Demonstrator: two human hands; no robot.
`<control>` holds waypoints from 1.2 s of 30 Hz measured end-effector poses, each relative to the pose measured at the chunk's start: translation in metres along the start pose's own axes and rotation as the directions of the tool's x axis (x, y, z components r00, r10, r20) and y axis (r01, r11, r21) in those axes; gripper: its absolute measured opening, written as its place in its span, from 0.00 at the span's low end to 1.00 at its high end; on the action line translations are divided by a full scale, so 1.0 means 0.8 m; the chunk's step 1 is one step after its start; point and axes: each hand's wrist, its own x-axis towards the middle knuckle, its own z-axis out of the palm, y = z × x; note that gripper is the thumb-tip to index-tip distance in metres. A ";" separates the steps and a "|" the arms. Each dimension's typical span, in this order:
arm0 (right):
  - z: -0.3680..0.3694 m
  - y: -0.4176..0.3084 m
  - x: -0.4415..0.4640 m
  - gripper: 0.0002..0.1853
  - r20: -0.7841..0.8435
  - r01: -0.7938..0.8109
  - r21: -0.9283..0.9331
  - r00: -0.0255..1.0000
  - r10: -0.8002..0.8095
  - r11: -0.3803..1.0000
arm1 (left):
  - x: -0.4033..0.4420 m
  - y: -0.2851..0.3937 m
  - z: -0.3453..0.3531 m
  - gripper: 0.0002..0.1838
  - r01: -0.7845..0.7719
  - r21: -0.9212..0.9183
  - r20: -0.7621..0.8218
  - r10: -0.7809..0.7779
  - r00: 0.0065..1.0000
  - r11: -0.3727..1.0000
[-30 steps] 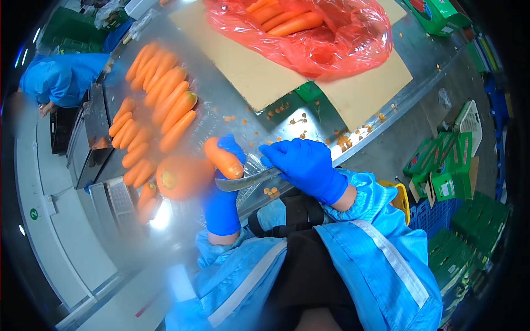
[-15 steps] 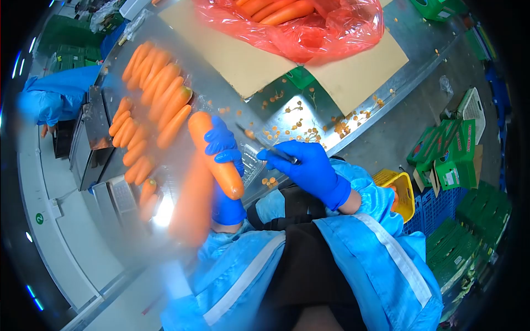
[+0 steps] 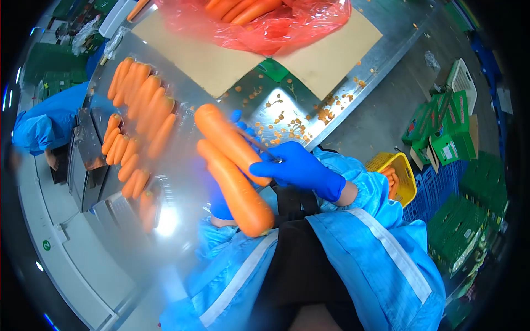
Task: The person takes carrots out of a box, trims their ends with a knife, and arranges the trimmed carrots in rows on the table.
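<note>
The worker in front of me wears a loose jacket [image 3: 370,265] of bright sky-blue cloth, creased and slightly shiny. A broad whitish band [image 3: 393,255] slants down the right front, and a matching strip [image 3: 238,280] runs down the left. The jacket hangs open over a plain, very dark top [image 3: 303,259]. The right sleeve [image 3: 361,179] puffs and wrinkles toward a gathered cuff. A deep-blue, close-fitting glove, smooth and unmarked, covers the right hand [image 3: 302,170], leaving a little bare wrist [image 3: 348,194] beyond its hem. The left hand [image 3: 220,208], mostly hidden, has the same blue glove; the left sleeve [image 3: 221,240] looks hazy.
</note>
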 end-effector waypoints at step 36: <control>-0.043 0.005 -0.063 0.10 -0.181 0.112 -0.852 0.853 -0.490 0.511 | -0.010 -0.022 0.068 0.16 0.107 0.896 -0.062 0.118 0.991 -0.432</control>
